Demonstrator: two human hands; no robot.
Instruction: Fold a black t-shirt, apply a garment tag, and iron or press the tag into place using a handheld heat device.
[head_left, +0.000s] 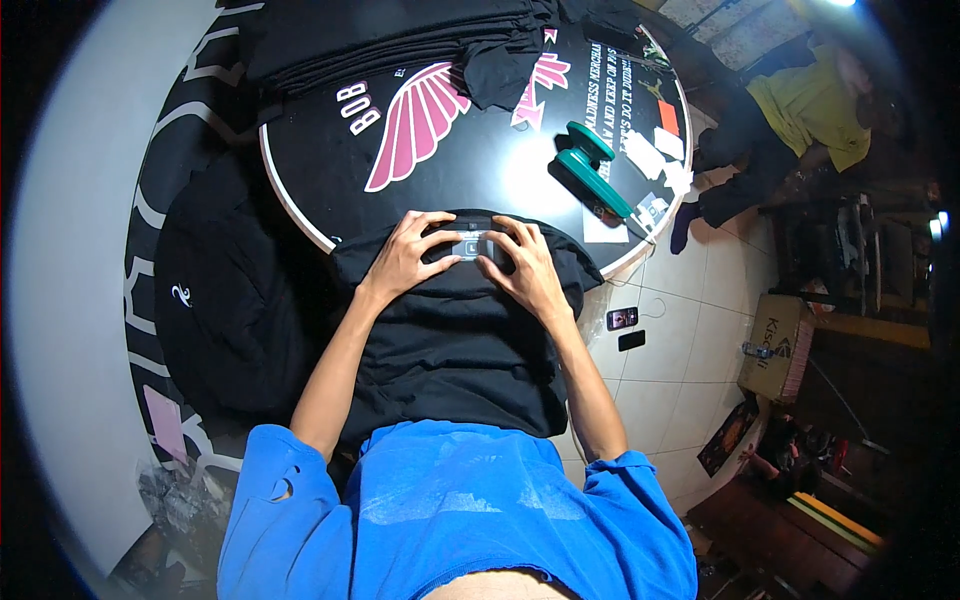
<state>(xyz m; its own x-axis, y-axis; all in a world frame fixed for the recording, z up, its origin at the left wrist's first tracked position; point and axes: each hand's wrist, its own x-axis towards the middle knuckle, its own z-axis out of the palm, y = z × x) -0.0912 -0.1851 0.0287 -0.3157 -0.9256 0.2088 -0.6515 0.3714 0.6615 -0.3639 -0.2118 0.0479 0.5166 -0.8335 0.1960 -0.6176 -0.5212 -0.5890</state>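
Note:
A black T-shirt [455, 335] is spread from my lap up over the near edge of the round table. On its collar area lies a small clear film label [472, 246] with pale print. My left hand [410, 252] rests at the label's left side, its fingers spread and fingertips touching the film's edge. From the other side my right hand [525, 265] does the same, thumb and fingers apart on the film and cloth. Neither hand is wrapped round anything. The fingertips partly cover the label's edges.
The black round table [330, 150] bears a pile of black shirts [390, 45], a green handheld iron [592, 175] with a cord, and white papers [645, 155]. More black cloth [230, 300] is heaped at left. Two phones [622, 319] and a cardboard box [775, 345] are at right, near a person in yellow [815, 110].

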